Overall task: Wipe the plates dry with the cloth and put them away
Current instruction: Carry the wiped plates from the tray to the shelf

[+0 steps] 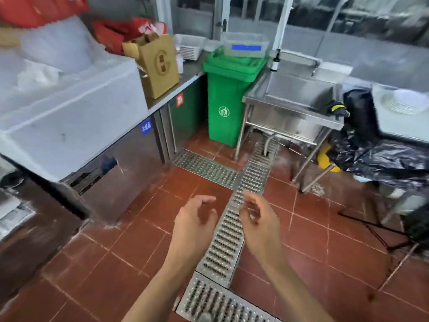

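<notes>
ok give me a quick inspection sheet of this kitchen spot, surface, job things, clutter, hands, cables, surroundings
surface: red tile floor crossed by metal drain grates
job's things: white plates on the far right counter; no cloth seen
clutter: brown paper bag on the left counter, black plastic sheeting at right
grippers: left hand and right hand both held over the floor, fingers loosely curled, holding nothing
cables: nothing seen
surroundings: green bin beside a steel sink

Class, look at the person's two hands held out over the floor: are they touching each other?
Apart. The head view shows the left hand and right hand held side by side, both holding nothing, with red floor tile and the metal drain grate plainly visible between them.
</notes>
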`<state>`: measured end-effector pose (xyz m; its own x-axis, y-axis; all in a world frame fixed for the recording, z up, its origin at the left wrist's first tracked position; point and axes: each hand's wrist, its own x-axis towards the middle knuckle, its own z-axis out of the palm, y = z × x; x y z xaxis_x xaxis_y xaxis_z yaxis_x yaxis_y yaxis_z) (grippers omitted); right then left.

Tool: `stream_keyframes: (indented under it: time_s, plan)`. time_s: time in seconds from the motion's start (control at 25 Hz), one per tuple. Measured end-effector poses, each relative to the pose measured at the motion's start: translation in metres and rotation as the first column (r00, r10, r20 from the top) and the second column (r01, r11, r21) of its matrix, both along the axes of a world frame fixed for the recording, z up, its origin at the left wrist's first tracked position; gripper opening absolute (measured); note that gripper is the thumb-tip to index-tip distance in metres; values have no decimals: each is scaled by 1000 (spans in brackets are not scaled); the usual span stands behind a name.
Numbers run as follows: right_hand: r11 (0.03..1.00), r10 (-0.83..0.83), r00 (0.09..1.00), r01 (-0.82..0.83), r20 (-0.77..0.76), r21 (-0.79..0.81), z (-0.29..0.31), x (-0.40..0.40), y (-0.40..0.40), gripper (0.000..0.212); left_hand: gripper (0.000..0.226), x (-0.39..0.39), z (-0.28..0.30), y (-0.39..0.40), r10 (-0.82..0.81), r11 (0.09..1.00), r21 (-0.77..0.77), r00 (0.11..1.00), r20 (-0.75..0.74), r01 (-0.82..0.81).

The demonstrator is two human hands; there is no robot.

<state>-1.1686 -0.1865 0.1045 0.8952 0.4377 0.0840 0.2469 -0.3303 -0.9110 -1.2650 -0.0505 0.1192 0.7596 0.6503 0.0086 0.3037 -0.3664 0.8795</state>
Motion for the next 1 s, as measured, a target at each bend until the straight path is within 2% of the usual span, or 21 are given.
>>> stream_keyframes:
  time_s: [0.24,0.48,0.68,0.84,1.0]
  plan:
    - [946,-314,947,318,-68,63,-7,117,-24,37,31,148,3,-4,-294,955,-45,955,-44,292]
    - [846,-497,860,509,-113,160,-23,262,-49,29,26,319,0,-27,-483,874,20,874,-49,485]
    - [823,-540,838,545,-79,159,-19,412,-59,25,22,472,11,-45,-540,835,102,841,-27,540]
    - [788,-593,802,596,-72,155,-19,497,-72,24,21,567,9,-52,-527,845,87,849,-34,528]
    - [743,-654,750,661,-97,105,-27,578,-99,22,23,665,-1,-80,-593,803,66,805,-6,592]
